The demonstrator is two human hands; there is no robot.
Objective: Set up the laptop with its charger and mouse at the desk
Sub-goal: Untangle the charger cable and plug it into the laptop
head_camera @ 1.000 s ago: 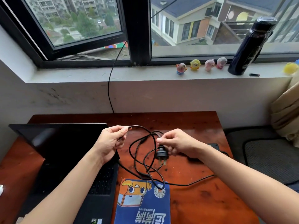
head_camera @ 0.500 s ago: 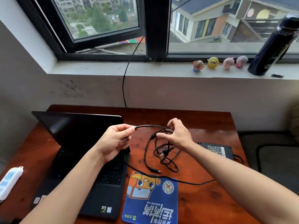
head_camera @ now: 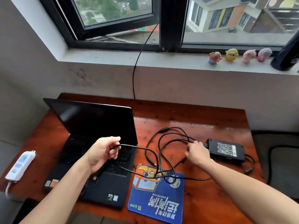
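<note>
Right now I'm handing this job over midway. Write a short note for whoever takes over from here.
Left hand: pinches the charger cable above the laptop keyboard.
Right hand: on the cable loops beside the charger brick; grip unclear.
Things: laptop open, screen dark, on the left of the desk; brick at right; cable tangled over desk and mouse pad; power strip at the left edge.
Done: laptop and pad placed.
Left: untangle the cable, plug it into laptop and strip; no mouse in view.
</note>
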